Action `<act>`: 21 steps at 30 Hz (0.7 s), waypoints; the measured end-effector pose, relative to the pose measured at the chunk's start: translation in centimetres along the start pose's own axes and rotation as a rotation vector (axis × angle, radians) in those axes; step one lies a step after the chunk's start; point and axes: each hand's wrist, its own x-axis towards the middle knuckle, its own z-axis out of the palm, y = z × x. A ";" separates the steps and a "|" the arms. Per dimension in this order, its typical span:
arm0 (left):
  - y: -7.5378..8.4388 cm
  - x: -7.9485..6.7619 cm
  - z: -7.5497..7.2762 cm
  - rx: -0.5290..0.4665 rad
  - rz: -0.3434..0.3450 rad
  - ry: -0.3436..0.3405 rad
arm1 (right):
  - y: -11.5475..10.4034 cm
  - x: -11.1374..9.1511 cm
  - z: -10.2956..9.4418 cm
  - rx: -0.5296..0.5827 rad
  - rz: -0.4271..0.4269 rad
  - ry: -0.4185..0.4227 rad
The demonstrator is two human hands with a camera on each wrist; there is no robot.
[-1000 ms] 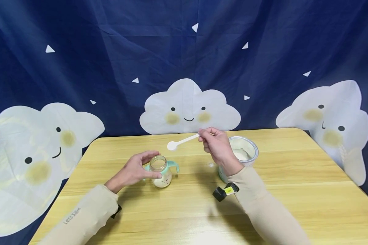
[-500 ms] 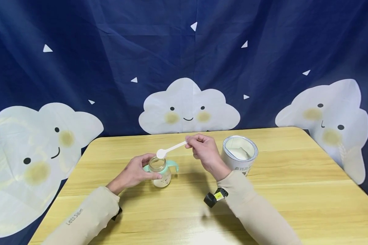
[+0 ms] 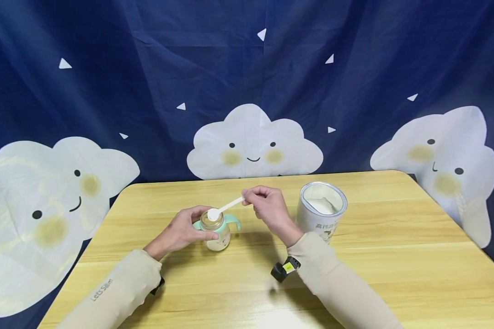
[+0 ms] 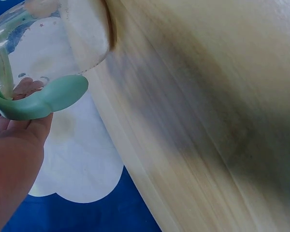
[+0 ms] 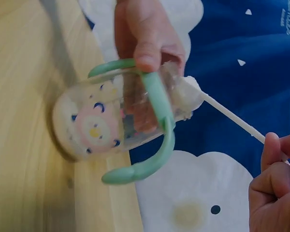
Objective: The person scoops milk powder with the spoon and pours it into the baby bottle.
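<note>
A clear baby bottle [image 3: 219, 240] with a mint-green two-handled collar stands open-topped on the table, pale powder in its bottom. My left hand [image 3: 185, 230] grips it around the neck, thumb in front and fingers behind. Between thumb and fingertips my right hand [image 3: 269, 210] pinches the handle end of a white measuring scoop [image 3: 230, 204]. The scoop's bowl is at the bottle's mouth, tipped over the opening in the right wrist view, where a printed bear [image 5: 94, 128] shows on the bottle. In the left wrist view a green handle [image 4: 63, 94] shows close up.
An open milk powder can [image 3: 319, 219] stands to the right of my right hand, white powder inside. Wooden tabletop [image 3: 387, 237] lies around the items. Behind the table hangs a dark blue curtain [image 3: 230, 68] with smiling clouds.
My right hand has moved left and down with the scoop, bringing its bowl from beside the bottle to its mouth. The left hand keeps its grip. More of the can now shows.
</note>
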 end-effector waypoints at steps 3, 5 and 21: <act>0.0 0.0 0.0 -0.007 -0.002 -0.002 | 0.2 -0.1 0.0 -0.120 -0.069 -0.024; 0.0 0.0 0.0 -0.007 -0.003 -0.003 | 0.2 -0.2 -0.1 -0.232 -0.140 -0.038; 0.2 0.2 -0.2 0.040 0.001 -0.016 | 0.1 -0.6 -1.4 -0.566 -0.373 -0.135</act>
